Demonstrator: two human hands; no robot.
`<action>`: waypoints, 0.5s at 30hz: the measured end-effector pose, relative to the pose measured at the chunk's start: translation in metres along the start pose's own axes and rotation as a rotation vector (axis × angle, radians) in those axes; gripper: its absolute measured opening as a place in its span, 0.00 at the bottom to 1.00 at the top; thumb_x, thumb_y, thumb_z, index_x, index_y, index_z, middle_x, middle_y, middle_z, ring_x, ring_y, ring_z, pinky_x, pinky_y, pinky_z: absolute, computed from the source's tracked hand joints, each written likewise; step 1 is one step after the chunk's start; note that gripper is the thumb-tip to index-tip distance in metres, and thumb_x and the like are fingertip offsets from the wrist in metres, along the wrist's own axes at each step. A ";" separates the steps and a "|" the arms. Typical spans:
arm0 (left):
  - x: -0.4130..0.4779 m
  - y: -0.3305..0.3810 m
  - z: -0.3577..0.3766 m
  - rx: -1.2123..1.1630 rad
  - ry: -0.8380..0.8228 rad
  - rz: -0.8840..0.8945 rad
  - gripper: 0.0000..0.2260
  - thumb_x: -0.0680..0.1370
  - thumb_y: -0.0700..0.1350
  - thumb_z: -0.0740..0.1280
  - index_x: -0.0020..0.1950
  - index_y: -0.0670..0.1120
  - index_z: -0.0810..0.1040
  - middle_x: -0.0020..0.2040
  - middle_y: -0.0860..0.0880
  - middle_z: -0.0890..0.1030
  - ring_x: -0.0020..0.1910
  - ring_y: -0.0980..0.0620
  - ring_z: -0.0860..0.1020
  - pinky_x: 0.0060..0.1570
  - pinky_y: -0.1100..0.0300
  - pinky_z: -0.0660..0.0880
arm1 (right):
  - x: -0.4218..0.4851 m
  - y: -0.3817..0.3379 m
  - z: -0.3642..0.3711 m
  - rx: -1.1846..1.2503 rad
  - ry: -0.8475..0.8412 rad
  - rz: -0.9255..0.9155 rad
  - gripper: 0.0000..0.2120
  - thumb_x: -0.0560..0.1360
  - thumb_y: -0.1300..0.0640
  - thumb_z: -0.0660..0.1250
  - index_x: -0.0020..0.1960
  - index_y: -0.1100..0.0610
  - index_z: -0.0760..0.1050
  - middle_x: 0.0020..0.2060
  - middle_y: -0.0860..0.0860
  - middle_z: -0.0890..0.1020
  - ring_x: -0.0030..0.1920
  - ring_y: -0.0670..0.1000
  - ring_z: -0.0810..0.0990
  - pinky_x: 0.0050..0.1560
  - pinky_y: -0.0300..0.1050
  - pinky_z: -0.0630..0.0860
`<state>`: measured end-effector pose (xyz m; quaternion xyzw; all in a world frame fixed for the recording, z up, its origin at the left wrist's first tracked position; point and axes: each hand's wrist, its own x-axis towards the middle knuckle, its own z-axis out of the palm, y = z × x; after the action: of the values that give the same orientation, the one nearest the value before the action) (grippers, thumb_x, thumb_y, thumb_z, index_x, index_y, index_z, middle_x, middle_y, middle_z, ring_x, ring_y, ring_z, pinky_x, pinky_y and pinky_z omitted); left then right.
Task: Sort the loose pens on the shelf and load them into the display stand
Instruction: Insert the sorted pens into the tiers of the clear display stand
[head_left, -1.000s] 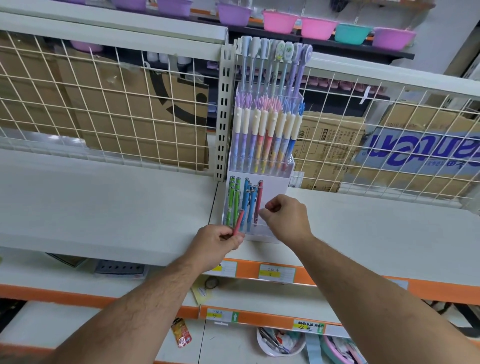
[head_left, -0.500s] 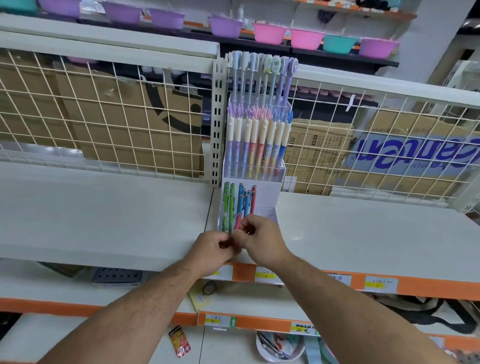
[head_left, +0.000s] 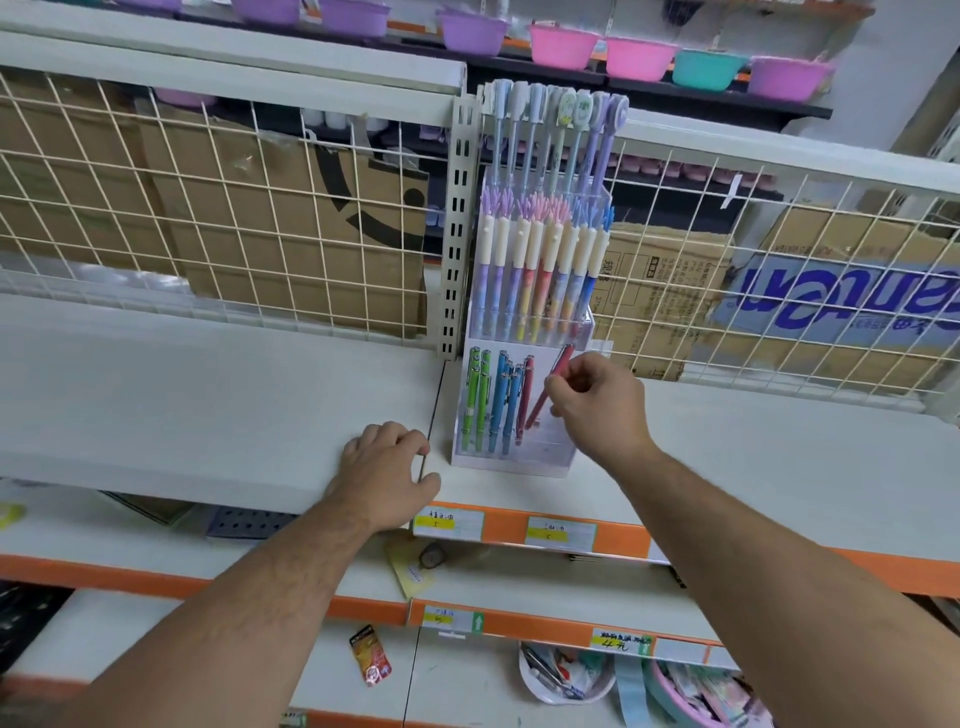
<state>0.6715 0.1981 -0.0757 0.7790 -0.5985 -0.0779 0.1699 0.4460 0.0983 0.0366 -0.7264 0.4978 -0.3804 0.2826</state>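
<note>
A clear tiered display stand (head_left: 545, 460) stands on the white shelf (head_left: 208, 405). Its lowest tier holds green pens (head_left: 475, 397), blue pens (head_left: 503, 400) and one red pen (head_left: 524, 397). My right hand (head_left: 597, 402) pinches another red pen (head_left: 555, 384), tilted, with its lower tip inside that tier beside the standing red pen. My left hand (head_left: 387, 480) rests flat on the shelf's front edge, left of the stand, holding nothing. The middle tier carries pastel pens with white caps (head_left: 540, 270); tall character-topped pens (head_left: 556, 135) fill the top tier.
A wire mesh back panel (head_left: 208, 218) with cardboard boxes behind it runs behind the shelf. An upright slotted post (head_left: 457, 234) stands just left of the stand. Orange price strips (head_left: 561, 532) edge the shelf fronts. Lower shelves hold small packets and a bowl of items (head_left: 563, 675).
The red pen passed from my left hand to my right, which lifted it up and right into the stand's lowest tier. My left hand let go and dropped flat onto the shelf edge.
</note>
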 end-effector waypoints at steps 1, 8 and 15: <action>0.000 0.000 0.001 0.002 -0.001 0.001 0.17 0.76 0.59 0.63 0.64 0.58 0.72 0.62 0.56 0.69 0.65 0.53 0.64 0.68 0.54 0.61 | 0.000 0.000 0.002 -0.013 -0.001 -0.008 0.05 0.77 0.57 0.69 0.42 0.53 0.79 0.36 0.50 0.84 0.40 0.52 0.84 0.45 0.49 0.82; 0.001 -0.002 0.000 0.000 -0.008 0.007 0.18 0.76 0.59 0.63 0.64 0.58 0.71 0.64 0.57 0.69 0.65 0.53 0.64 0.68 0.54 0.62 | -0.001 0.007 0.014 -0.087 -0.044 0.002 0.06 0.76 0.57 0.69 0.40 0.53 0.78 0.35 0.51 0.83 0.40 0.54 0.84 0.44 0.52 0.82; 0.000 -0.002 -0.001 -0.010 -0.012 0.007 0.18 0.76 0.59 0.63 0.64 0.58 0.71 0.63 0.57 0.68 0.65 0.53 0.64 0.68 0.54 0.62 | -0.006 0.012 0.023 -0.198 -0.108 -0.018 0.03 0.78 0.58 0.68 0.47 0.56 0.80 0.38 0.51 0.83 0.39 0.53 0.81 0.43 0.51 0.81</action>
<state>0.6734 0.1988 -0.0757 0.7757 -0.6017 -0.0851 0.1705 0.4584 0.1004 0.0130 -0.7747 0.5103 -0.2923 0.2324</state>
